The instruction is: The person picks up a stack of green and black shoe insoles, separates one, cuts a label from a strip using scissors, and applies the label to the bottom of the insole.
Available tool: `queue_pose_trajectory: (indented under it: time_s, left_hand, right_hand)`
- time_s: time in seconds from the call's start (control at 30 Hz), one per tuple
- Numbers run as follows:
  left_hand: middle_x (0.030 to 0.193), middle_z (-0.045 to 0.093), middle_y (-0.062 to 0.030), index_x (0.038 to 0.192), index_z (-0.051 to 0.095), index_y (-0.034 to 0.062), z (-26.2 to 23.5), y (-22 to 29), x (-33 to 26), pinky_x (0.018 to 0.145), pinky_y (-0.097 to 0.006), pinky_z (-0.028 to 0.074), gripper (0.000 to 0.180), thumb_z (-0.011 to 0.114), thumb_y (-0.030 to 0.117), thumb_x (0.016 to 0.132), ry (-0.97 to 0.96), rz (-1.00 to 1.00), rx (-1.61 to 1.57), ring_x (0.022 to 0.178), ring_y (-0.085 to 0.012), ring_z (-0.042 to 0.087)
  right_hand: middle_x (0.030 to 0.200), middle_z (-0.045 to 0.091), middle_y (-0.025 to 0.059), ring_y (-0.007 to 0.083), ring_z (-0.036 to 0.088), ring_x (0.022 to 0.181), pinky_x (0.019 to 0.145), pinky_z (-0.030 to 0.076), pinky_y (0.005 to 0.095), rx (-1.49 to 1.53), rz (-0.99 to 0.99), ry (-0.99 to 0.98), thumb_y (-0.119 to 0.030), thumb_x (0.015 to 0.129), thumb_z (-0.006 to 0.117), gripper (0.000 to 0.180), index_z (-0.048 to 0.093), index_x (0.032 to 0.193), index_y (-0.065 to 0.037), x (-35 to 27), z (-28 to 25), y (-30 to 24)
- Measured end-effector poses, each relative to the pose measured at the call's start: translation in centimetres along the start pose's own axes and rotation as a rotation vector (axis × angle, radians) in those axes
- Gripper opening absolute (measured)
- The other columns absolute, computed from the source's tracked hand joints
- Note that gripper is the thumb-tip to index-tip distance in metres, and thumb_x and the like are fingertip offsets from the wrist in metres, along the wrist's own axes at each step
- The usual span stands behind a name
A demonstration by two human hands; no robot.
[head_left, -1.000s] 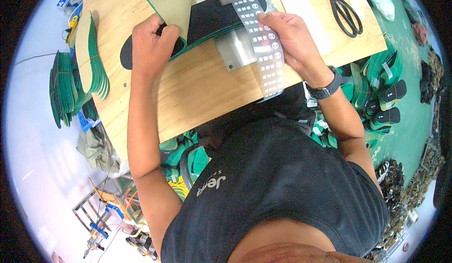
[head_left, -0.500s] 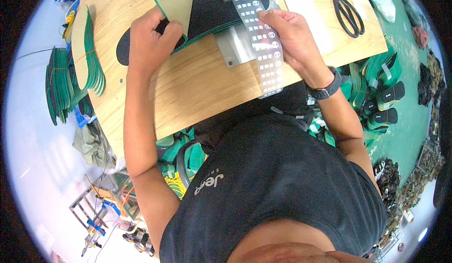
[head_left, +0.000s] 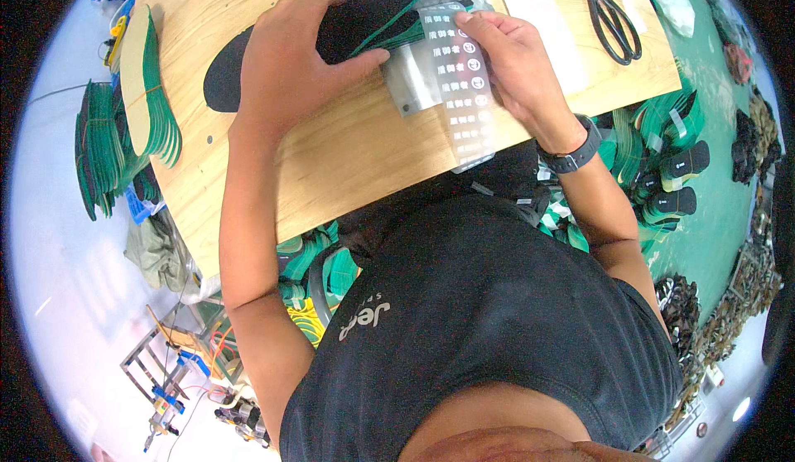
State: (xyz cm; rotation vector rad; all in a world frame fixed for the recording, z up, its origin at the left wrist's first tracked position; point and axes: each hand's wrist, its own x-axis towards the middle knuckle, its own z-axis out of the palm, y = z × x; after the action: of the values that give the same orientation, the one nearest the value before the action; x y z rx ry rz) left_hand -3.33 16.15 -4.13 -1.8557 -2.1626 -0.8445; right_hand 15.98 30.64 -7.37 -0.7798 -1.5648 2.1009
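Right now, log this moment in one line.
left hand: open, thumb spread, by black insoles | right hand: pinching printed translucent strip | scissors: on wooden table, right side

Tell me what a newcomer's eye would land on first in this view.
Probably the long translucent strip with rows of white print, pinched in the right hand and reaching the front edge of the pale wooden table. Next, the left hand, spread open over black, foot-shaped pieces with green edges, left of the strip. Then perhaps the black-handled scissors, lying toward the table's right side.
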Motion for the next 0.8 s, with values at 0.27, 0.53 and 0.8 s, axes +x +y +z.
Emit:
queue_pose_trajectory:
  time_s: [0.27, 0.53, 0.8]
  left_hand:
    - [0.099, 0.065, -0.0161, 0.106, 0.062, 0.0048, 0.2, -0.9, -0.6, 0.08, -0.039, 0.049, 0.042, 0.072, 0.03, 0.075, 0.044, 0.016, -0.045, 0.089, -0.0334, 0.062]
    - [0.063, 0.055, -0.0156, 0.084, 0.059, -0.0019, -1.2, -1.2, -0.5, 0.061, -0.033, 0.045, 0.025, 0.054, 0.022, 0.085, 0.132, -0.404, -0.316, 0.058, -0.0196, 0.05]
    - [0.059, 0.048, -0.0081, 0.077, 0.057, -0.0015, -0.8, -2.1, -0.7, 0.057, -0.03, 0.041, 0.024, 0.053, 0.021, 0.086, 0.21, -0.384, -0.418, 0.058, -0.0119, 0.043]
  right_hand:
    - [0.066, 0.061, 0.0003, 0.0067, 0.053, 0.053, 0.046, 0.041, 0.0201, -0.008, -0.129, 0.064, -0.02, 0.092, 0.057, 0.022, 0.064, 0.081, -0.002, -1.1, -1.1, 0.3]
    - [0.072, 0.063, 0.0047, 0.0097, 0.058, 0.058, 0.049, 0.045, 0.0206, 0.311, -0.05, 0.231, -0.014, 0.092, 0.057, 0.018, 0.064, 0.083, 0.0, -1.4, -0.8, -1.3]
    - [0.064, 0.064, 0.004, 0.0061, 0.053, 0.048, 0.041, 0.036, 0.0186, 0.076, 0.006, -0.032, -0.02, 0.092, 0.06, 0.023, 0.064, 0.077, -0.002, 0.0, -0.1, -0.1]
